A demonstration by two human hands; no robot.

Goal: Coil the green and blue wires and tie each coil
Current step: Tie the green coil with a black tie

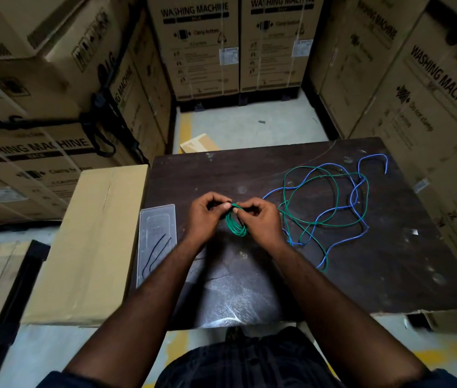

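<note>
Head view: my worktop (pixel 389 261)
My left grip (pixel 207 217): pinches the green coil (pixel 237 228)
My right grip (pixel 260 222): pinches it too
Blue wire (pixel 372 156): loose

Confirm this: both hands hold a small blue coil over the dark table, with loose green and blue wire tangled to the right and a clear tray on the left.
Wrong colour: the head view shows the coil is green, not blue. The left hand and right hand hold it over the table, loose green wire and blue wire to the right, clear tray on the left.
</note>
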